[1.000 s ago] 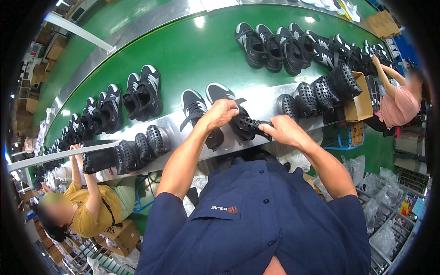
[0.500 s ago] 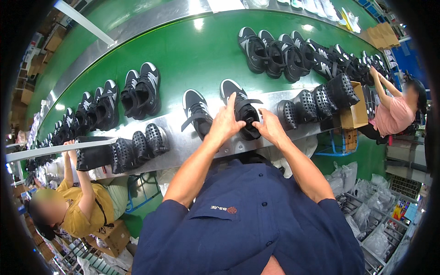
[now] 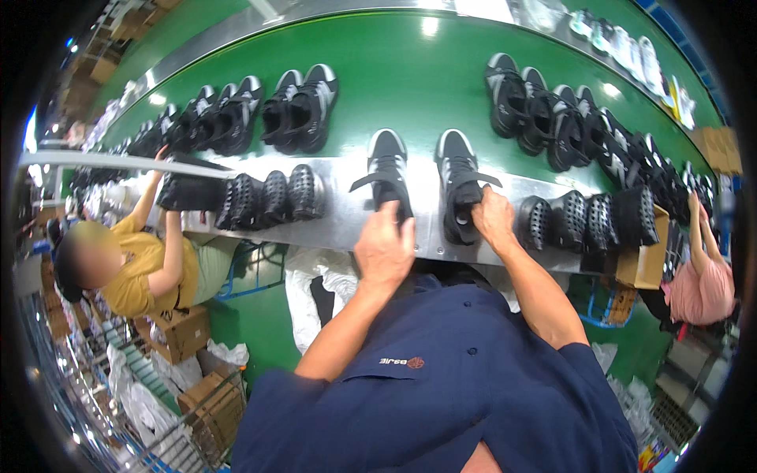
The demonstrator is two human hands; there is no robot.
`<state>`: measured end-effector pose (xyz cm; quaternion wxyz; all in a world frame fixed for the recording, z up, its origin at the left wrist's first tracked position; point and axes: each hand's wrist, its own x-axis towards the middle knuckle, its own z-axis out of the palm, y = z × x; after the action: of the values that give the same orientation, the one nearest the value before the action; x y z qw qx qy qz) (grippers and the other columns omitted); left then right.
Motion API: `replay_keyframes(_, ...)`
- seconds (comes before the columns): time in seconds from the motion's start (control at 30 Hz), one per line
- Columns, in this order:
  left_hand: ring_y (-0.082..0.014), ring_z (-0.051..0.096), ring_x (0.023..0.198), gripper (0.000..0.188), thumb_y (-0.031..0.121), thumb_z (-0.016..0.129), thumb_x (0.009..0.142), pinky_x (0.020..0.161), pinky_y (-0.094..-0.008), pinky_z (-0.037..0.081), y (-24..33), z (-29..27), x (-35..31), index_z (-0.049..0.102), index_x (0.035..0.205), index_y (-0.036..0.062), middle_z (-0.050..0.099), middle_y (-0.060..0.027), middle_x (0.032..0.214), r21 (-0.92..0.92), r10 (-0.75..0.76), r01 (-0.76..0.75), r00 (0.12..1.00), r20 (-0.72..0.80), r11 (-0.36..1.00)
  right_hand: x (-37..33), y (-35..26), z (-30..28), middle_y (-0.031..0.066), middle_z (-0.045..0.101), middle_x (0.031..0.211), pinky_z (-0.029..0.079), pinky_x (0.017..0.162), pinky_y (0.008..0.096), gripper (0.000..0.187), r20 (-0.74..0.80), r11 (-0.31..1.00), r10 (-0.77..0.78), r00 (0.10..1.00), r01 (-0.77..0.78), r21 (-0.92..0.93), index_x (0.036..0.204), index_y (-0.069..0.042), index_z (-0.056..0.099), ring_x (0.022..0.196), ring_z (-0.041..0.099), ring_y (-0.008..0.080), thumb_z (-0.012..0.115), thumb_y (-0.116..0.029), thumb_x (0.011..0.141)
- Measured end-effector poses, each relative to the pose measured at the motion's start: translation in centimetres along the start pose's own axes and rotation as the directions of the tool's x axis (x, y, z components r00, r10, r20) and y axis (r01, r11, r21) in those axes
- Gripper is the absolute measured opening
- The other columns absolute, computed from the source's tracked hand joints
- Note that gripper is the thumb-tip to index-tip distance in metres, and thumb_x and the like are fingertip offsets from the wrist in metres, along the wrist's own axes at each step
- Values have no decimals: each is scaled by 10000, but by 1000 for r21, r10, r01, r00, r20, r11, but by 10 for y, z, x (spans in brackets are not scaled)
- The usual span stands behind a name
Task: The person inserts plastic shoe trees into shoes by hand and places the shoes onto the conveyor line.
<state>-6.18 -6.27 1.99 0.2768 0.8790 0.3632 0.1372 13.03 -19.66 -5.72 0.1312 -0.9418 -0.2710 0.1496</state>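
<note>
Left hand point(image 3: 385, 251), right hand point(image 3: 495, 219) bent at collars of black-and-grey sneakers point(image 3: 458, 169); I couldn't tell fingers' grip. Toes pointed away from table's point(image 3: 347, 229) near edge.

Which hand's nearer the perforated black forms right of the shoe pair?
Right. The right hand is just left of the perforated black forms, at the opening of the right shoe; the left hand is farther left, at the heel end of the left shoe.

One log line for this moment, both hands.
left hand: at rear of left shoe | right hand: at collar of right shoe | straps: jutting outward
</note>
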Motion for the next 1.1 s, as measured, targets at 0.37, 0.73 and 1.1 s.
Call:
replay_keyframes(0.37,-430,576,1114,613,109,657,755,1004,-450,455,-43,68,37,531,1343,-11,576,-284,1218,-270,-10,69,977,215,960,-15,-6,-13,297,680,934,516,839,512,357,131,997,2,991,-13,81,988,52,639,931,667,446,650,-253,802)
replay_keyframes(0.73,-368,567,978,340,212,712,856,862,-458,469,-218,-174,27,627,1109,1,595,-182,1055,356,27,253,782,-623,900,-78,-24,-72,60,660,829,502,616,256,266,328,760,42,944,-243,602,1031,14,636,692,630,124,665,-226,921)
replay_keyframes(1.1,-384,589,986,488,332,792,779,893,-466,467,-354,-189,34,667,1125,12,656,-188,1025,376,-160,375,855,-493,847,-84,-95,-67,42,656,831,501,637,251,200,368,766,-12,930,-228,601,1029,7,645,707,617,110,672,-158,921)
